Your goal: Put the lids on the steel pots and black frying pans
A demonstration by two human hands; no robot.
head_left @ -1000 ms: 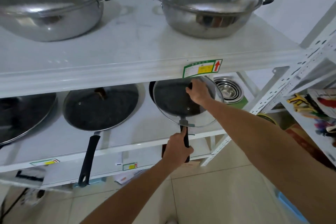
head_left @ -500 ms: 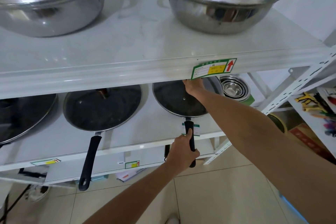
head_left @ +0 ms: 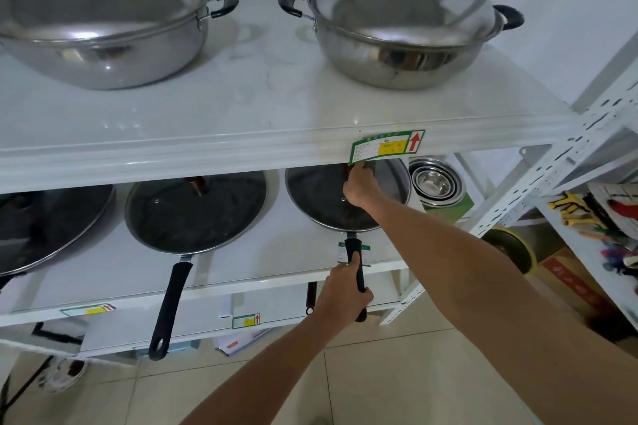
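The round glass lid with steel rim (head_left: 324,197) lies on the right-hand black frying pan (head_left: 348,226) near the middle shelf's (head_left: 241,262) front right corner; it is stiff, breakable and smooth, best taken by its knob, where the right hand (head_left: 359,186) is closed. The left hand (head_left: 345,293) grips the pan's black handle (head_left: 355,262). Count: two lidded steel pots (head_left: 400,41) on the top shelf (head_left: 262,103), two lidded black pans below.

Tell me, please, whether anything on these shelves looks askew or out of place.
Nothing stands out. Both steel pots on the top shelf wear their lids squarely, and the glass lid under the right hand lies level on the frying pan, whose handle the left hand grips.
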